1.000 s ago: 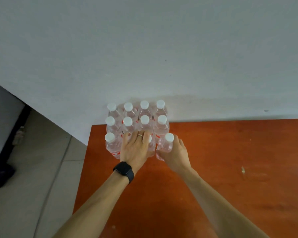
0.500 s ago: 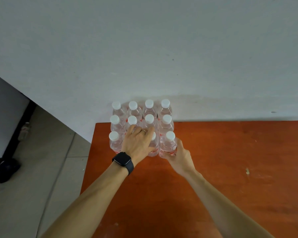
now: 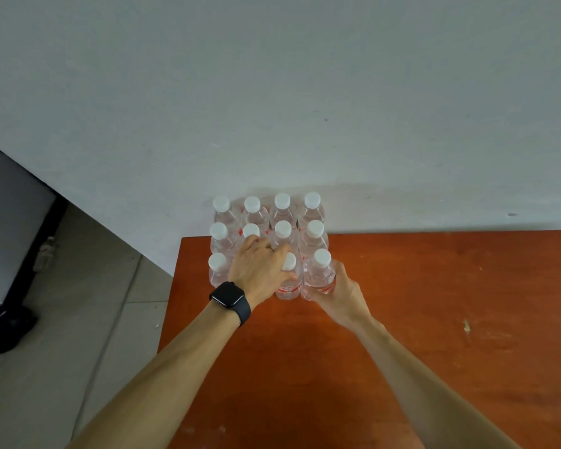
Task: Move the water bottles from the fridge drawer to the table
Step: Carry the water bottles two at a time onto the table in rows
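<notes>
The left grip (image 3: 259,270) reaches out and lies palm-down over the front row of the bottles (image 3: 282,234), fingers bent downward (whether they clasp anything is hidden). The right grip (image 3: 337,293), wrist angled inward, wraps the front-right bottle (image 3: 319,273) low, from its near right side.

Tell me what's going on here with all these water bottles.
A person is setting water bottles in a tight block at the back left corner of the table, against the wall. The right hand grips the front right bottle, which stands on the table. The left hand, wearing a watch, lies over the front row, hiding one bottle; whether it grips it is unclear.
</notes>
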Available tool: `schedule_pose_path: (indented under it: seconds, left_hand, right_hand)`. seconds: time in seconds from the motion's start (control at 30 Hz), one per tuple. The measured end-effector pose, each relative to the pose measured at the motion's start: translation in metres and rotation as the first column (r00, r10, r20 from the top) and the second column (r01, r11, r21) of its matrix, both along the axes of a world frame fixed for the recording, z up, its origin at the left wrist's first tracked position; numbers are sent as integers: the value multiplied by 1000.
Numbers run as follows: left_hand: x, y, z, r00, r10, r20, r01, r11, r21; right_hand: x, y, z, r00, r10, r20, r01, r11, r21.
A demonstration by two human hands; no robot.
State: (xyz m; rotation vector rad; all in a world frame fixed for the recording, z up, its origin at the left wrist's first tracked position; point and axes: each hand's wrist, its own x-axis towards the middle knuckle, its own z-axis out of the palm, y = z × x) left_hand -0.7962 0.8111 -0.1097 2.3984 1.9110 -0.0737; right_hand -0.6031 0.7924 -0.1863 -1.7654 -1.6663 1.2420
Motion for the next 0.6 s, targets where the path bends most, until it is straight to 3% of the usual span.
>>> schedule_pose_path:
  seconds: [0.6]
  left_hand:
    - [-1, -10, -12, 999, 0, 37, -1, 1000, 24]
  right_hand:
    - [3, -12, 7, 999, -28, 16, 29, 995, -96]
